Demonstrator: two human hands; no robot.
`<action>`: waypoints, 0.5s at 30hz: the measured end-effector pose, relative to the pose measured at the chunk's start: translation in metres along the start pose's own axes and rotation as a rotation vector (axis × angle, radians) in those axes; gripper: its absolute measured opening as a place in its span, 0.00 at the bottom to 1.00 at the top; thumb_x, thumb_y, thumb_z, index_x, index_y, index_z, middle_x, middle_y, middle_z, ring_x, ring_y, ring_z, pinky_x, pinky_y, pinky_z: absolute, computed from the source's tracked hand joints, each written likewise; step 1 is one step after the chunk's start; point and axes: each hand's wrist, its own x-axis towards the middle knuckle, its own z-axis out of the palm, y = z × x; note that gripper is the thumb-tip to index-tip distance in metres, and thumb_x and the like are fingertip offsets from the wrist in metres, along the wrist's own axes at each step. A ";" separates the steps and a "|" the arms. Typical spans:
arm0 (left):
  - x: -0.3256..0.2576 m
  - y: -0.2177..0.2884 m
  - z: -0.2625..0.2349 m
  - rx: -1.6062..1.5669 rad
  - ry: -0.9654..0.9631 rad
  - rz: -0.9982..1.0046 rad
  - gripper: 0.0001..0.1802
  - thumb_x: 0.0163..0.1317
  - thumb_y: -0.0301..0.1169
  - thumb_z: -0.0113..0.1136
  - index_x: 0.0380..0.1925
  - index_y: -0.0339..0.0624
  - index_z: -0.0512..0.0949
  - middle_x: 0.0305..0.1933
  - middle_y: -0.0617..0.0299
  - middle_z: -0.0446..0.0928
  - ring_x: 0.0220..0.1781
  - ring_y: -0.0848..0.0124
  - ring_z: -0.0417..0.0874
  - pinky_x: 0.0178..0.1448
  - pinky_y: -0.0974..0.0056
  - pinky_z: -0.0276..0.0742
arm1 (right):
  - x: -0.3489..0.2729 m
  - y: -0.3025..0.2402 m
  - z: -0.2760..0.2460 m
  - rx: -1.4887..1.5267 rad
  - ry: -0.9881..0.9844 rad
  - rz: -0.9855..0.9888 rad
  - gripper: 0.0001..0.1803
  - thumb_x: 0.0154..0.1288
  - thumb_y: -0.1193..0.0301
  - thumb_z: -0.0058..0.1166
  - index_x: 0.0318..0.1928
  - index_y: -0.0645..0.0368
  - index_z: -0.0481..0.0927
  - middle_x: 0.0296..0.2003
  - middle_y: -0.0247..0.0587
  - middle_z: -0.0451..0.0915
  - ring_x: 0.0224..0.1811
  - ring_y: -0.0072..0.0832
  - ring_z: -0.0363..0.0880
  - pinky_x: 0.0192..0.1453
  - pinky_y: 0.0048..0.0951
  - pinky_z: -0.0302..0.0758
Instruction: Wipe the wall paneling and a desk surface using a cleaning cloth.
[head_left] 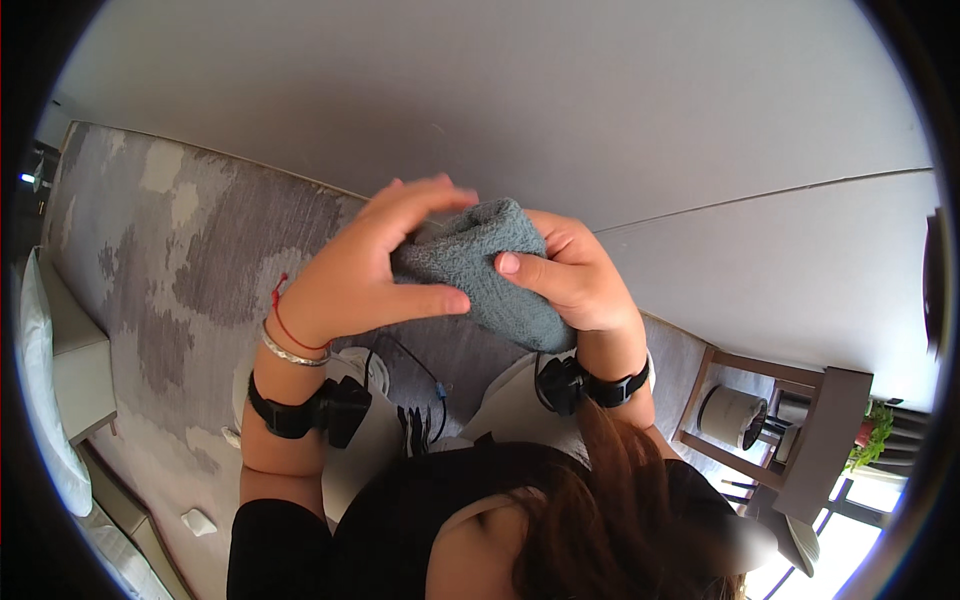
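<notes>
Towel (470, 268): just one, grey-green terry, folded into a thick bundle, a hair above dead centre and between our hands.
Left hand (362, 265): between 9 and 10 o'clock, forearm coming up from about 7. Fingers arched over the towel's top, thumb straight along its lower edge, so basically a wide C. Fingertips are blurry, so we can't tell if they touch.
Right hand (585, 280): between 2 and 3 o'clock, wrapped tight round the towel, thumb flat across the front, fingers tucked behind where we mostly can't see them.
Wrist straps (285, 416): two, black, one per arm.
Bracelets: two on our left wrist, a red cord (287, 322) and a silvery bangle (290, 353).
Plant (873, 437): one, green, near 4 o'clock.
</notes>
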 end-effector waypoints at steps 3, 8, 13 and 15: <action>-0.002 0.000 0.001 -0.122 -0.182 -0.322 0.23 0.48 0.36 0.72 0.39 0.34 0.76 0.29 0.63 0.77 0.30 0.75 0.75 0.49 0.64 0.72 | 0.002 0.002 -0.005 -0.036 0.001 -0.087 0.20 0.63 0.74 0.56 0.55 0.64 0.71 0.44 0.37 0.79 0.46 0.20 0.75 0.50 0.22 0.71; -0.008 0.027 -0.004 -0.180 0.009 -0.305 0.24 0.47 0.34 0.73 0.41 0.34 0.75 0.33 0.64 0.77 0.36 0.78 0.74 0.41 0.68 0.71 | 0.006 0.018 -0.031 0.019 -0.093 -0.170 0.41 0.48 0.66 0.70 0.61 0.61 0.63 0.46 0.43 0.78 0.52 0.30 0.74 0.60 0.33 0.64; -0.014 0.033 -0.008 -0.439 0.286 -0.120 0.34 0.50 0.32 0.70 0.56 0.31 0.68 0.49 0.57 0.77 0.50 0.69 0.78 0.56 0.64 0.72 | 0.017 0.041 -0.021 0.237 -0.186 -0.235 0.46 0.46 0.68 0.70 0.65 0.62 0.59 0.53 0.46 0.73 0.60 0.32 0.68 0.63 0.34 0.62; -0.015 0.030 -0.012 -0.457 0.342 -0.149 0.33 0.51 0.32 0.70 0.56 0.31 0.68 0.50 0.57 0.77 0.51 0.69 0.77 0.56 0.64 0.71 | 0.019 0.047 -0.010 0.309 -0.128 -0.110 0.42 0.49 0.77 0.64 0.65 0.61 0.58 0.54 0.44 0.71 0.61 0.30 0.65 0.63 0.31 0.62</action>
